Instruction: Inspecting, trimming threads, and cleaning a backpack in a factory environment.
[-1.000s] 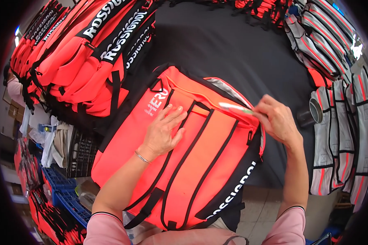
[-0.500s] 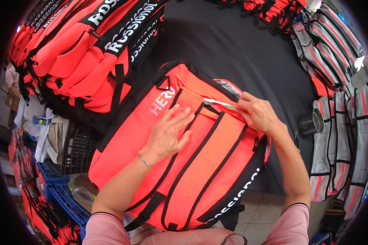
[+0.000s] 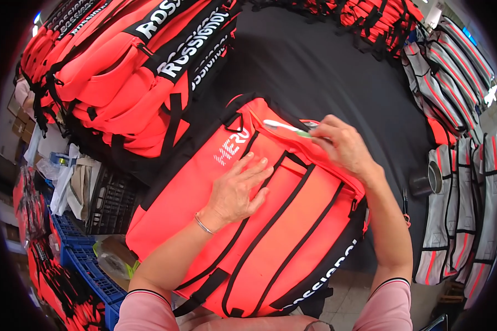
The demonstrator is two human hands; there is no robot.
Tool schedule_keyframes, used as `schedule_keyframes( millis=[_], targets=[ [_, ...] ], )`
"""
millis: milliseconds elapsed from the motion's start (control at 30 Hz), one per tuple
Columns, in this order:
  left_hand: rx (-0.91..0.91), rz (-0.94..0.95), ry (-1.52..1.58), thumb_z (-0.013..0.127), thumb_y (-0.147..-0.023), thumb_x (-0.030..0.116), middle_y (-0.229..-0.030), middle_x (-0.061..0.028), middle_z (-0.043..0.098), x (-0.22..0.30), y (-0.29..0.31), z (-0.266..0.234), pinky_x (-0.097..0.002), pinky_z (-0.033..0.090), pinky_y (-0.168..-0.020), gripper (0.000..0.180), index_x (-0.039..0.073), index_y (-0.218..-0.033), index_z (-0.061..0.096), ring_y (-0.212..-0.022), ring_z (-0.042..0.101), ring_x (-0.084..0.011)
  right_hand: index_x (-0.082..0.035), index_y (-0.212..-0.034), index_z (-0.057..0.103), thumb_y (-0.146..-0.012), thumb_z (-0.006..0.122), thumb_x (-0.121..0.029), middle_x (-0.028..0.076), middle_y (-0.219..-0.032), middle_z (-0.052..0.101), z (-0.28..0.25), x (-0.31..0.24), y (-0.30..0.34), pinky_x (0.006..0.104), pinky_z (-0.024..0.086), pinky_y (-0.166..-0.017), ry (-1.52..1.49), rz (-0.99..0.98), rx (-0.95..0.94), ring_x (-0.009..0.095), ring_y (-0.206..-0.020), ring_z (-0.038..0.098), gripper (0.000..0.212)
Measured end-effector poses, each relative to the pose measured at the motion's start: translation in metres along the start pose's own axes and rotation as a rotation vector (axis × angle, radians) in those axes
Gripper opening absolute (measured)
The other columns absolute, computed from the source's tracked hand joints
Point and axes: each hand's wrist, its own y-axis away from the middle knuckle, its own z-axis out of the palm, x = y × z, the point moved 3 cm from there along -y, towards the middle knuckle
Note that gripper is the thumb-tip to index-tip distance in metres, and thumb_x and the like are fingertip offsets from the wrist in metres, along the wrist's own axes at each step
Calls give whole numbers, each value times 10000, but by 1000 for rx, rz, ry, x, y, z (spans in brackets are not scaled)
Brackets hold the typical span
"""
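A large bright coral-red backpack [image 3: 188,198] with black trim lies before me, its shoulder straps [image 3: 290,220] facing up. My left hand [image 3: 240,190] rests flat on its panel with fingers spread, below a white printed mark. My right hand [image 3: 342,144] is closed around a slim white and green tool [image 3: 281,126], shaped rather like a toothbrush. The tool's white end lies along the bag's far top edge, close to the corner with a black loop. My fingers hide the rest of its handle.
Coral-red bags are stacked high on the left [image 3: 110,83], above a black crate [image 3: 113,198] and blue crates [image 3: 91,270]. Grey padded pieces with red stripes [image 3: 458,193] hang or lie at right. A grey metal cup [image 3: 425,179] stands beside the black cloth-covered table [image 3: 326,71].
My right hand has moved the tool up and left along the bag's top edge, toward the corner. The left hand stays on the panel. The whole view has shifted slightly.
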Motion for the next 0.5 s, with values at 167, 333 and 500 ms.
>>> schedule_keyframes(
  millis=[167, 333, 500],
  targets=[
    [17, 20, 5, 708, -831, 218, -1313, -41, 624, 0, -2, 2, -366, 537, -946, 402, 148, -1225, 667, -1298, 515, -293, -22, -951, 654, -853, 659, -83, 94, -964, 600, 30, 0, -9, 409, 524, -706, 141, -62, -70, 327, -817, 636, 115],
    [-2, 0, 5, 706, -834, 215, -1314, -44, 623, -1, 0, 0, -369, 534, -951, 404, 141, -1228, 665, -1301, 512, -295, -26, -873, 620, -885, 637, -113, 71, -918, 586, 16, 0, 5, 425, 519, -674, 137, -5, -200, 295, -810, 628, 90],
    [15, 22, -5, 702, -836, 218, -1322, -47, 618, -2, -1, 2, -373, 532, -950, 415, 135, -1241, 660, -1308, 505, -294, -6, -873, 633, -882, 650, -111, 113, -919, 599, 37, 4, -14, 436, 498, -698, 125, -52, -31, 339, -827, 623, 107]
  ],
)
